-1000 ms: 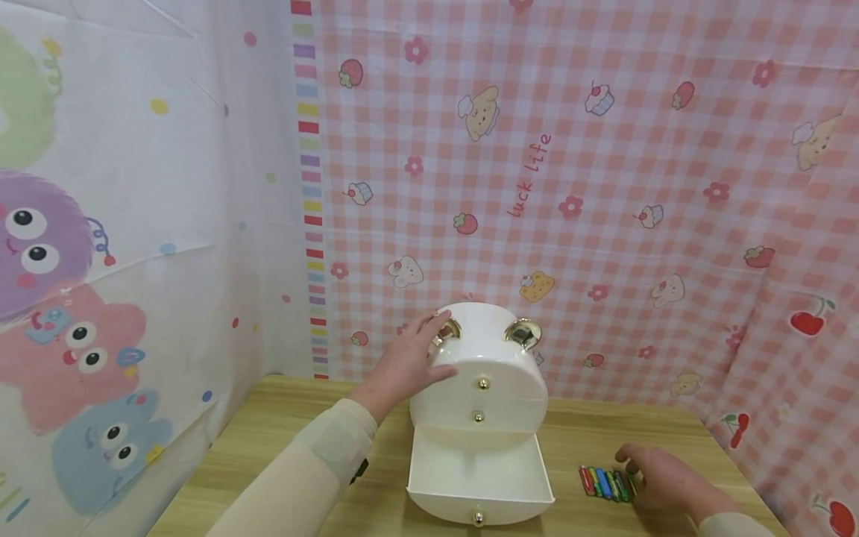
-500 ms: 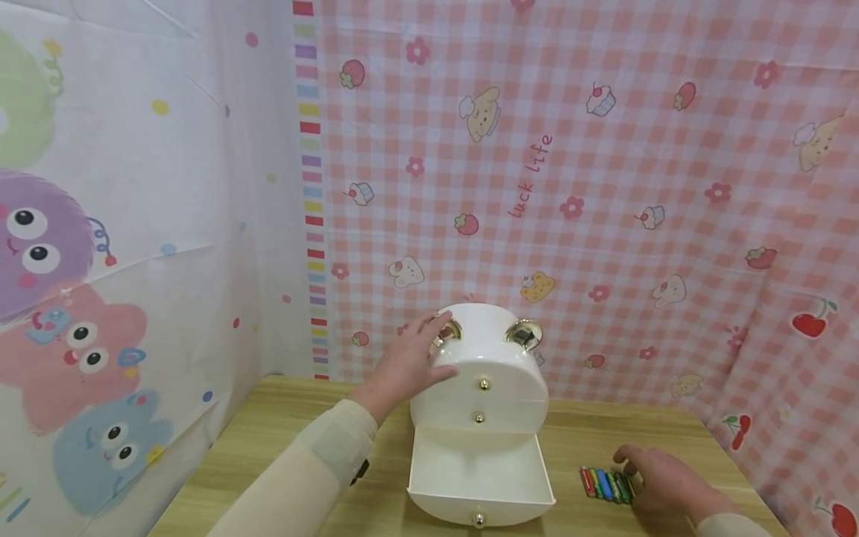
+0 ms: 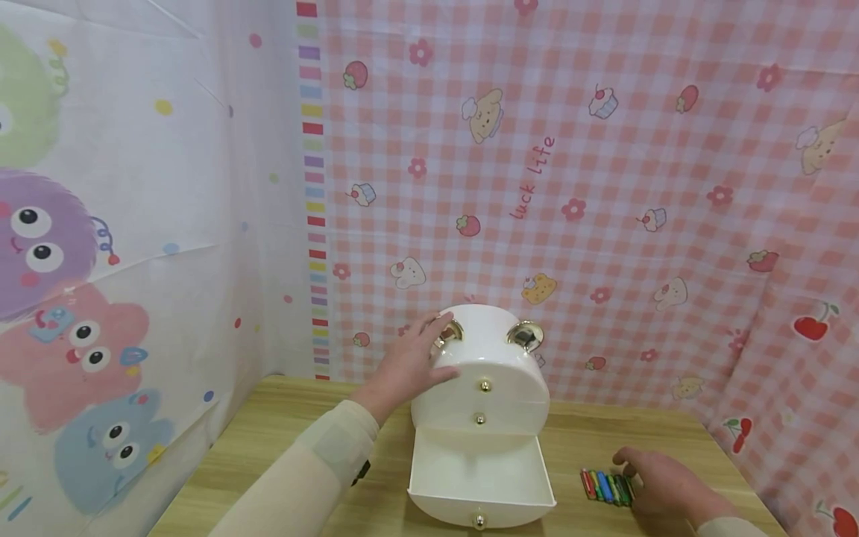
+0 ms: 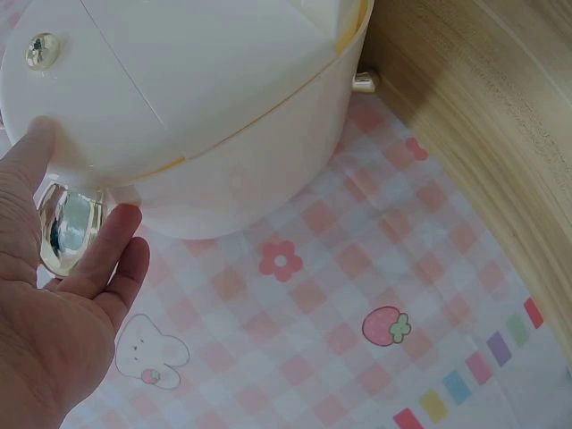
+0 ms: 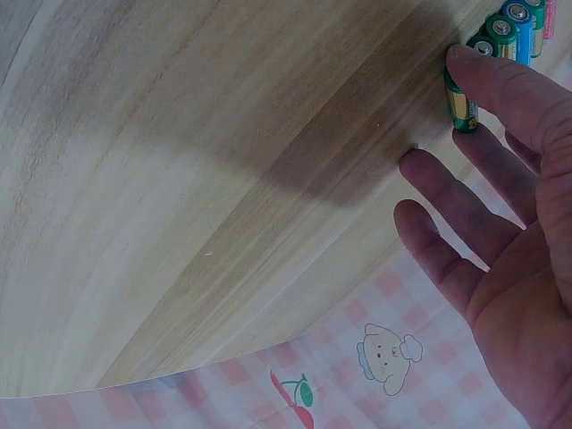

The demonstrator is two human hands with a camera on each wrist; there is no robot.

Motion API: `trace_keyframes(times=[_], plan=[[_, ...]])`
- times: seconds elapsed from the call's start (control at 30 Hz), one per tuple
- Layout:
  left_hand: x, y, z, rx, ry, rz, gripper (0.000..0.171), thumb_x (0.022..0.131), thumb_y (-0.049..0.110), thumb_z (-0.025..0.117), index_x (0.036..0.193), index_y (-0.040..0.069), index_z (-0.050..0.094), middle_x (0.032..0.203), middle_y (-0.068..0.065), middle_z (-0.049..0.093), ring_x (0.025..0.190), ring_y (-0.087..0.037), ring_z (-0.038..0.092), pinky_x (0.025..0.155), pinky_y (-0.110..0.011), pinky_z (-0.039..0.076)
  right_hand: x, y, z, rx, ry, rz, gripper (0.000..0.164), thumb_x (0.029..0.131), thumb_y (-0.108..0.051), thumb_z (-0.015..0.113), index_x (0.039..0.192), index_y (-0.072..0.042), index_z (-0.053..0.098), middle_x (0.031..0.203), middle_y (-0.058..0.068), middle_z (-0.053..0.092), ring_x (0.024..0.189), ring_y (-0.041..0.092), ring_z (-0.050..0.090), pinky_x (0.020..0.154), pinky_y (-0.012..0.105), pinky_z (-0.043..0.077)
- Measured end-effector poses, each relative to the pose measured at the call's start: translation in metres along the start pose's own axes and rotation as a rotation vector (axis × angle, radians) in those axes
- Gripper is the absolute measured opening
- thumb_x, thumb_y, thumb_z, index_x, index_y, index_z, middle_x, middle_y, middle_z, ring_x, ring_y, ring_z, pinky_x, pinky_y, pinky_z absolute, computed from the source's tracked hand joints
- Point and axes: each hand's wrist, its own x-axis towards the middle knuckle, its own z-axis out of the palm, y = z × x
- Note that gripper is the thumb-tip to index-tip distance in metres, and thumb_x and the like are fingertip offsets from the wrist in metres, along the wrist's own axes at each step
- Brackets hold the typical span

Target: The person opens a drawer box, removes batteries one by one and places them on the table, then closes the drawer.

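Note:
A glossy white drawer box [image 3: 432, 406] with gold knobs and gold ear-like ornaments stands on the table. Its bottom drawer [image 3: 478, 477] is pulled out, and nothing lies in it. My left hand [image 3: 403, 365] holds the box's upper left: in the left wrist view the thumb presses the front and fingers reach behind the gold ornament [image 4: 71, 228]. To the right, several small batteries [image 3: 602, 486] lie side by side in a row. My right hand [image 3: 667, 481] pinches the end battery [image 5: 462, 109] lengthwise between thumb and a fingertip; other fingers are spread.
The wood-grain table [image 3: 288, 447] meets a pink checked cloth [image 3: 429, 194] with cartoon prints behind and at the right. A white cartoon-print cloth [image 3: 215, 298] hangs at the left. The open drawer juts out toward the front, left of the batteries.
Both hands, the box and the batteries keep their places. Only the head view has shifted very slightly.

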Motion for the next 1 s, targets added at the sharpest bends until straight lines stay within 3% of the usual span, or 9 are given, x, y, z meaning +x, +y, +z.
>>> trace_keyframes(times=[0.77, 1.0], plan=[[0.0008, -0.0010, 0.0008, 0.010, 0.005, 0.008, 0.096, 0.090, 0.042, 0.087, 0.168, 0.022, 0.035, 0.172, -0.011, 0.036, 0.137, -0.038, 0.061, 0.114, -0.056, 0.053, -0.0049, -0.0026, 0.0000, 0.000, 0.004, -0.028, 0.058, 0.066, 0.005, 0.084, 0.119, -0.011, 0.068, 0.114, 0.006, 0.076, 0.105, 0.029, 0.069, 0.092, 0.059, 0.059], [0.0009, -0.0004, 0.0001, 0.004, 0.001, 0.002, 0.096, 0.090, 0.042, 0.087, 0.168, 0.023, 0.035, 0.172, -0.011, 0.036, 0.137, -0.039, 0.061, 0.114, -0.057, 0.053, -0.0080, -0.0047, -0.0021, 0.037, -0.027, 0.011, 0.047, 0.081, 0.003, 0.080, 0.125, -0.009, 0.067, 0.121, 0.011, 0.075, 0.112, 0.035, 0.069, 0.096, 0.064, 0.056]])
